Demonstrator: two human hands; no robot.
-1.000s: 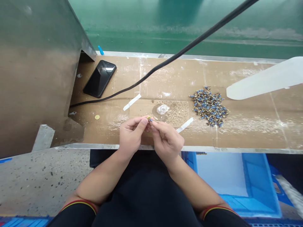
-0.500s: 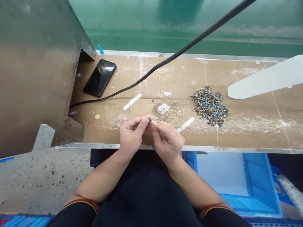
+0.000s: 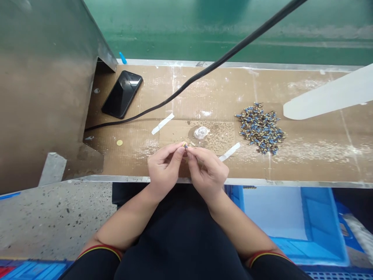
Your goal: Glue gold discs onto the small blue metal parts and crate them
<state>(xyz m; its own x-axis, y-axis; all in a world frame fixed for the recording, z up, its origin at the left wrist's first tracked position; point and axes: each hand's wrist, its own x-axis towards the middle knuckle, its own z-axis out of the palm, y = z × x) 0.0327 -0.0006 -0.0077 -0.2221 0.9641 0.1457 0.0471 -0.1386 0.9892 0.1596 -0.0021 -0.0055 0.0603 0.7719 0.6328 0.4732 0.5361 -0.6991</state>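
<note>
My left hand (image 3: 163,166) and my right hand (image 3: 208,169) meet at the fingertips just above the front of the cardboard-covered bench. Between them is a tiny yellow and blue piece (image 3: 185,145), pinched by thumb and forefinger on both sides. Fingers cover most of it, so its exact kind does not show. Just beyond the fingertips a clear, glassy lump (image 3: 201,133) sits on a wet-looking cardboard patch. To the right lies a heap of small blue and brass-coloured pieces (image 3: 262,130), apart from my hands.
A black phone (image 3: 122,94) lies at the left beside a metal housing (image 3: 46,97). One black cable (image 3: 186,86) crosses above the bench. White tape strips (image 3: 163,123), a yellow disc (image 3: 119,143) and a white blade-shaped panel (image 3: 326,95) are around. Below right stands a blue bin (image 3: 323,225).
My fingertips have shifted slightly around the small piece, and less of its yellow part shows now. The view has moved a little; the bench items stay in place.
</note>
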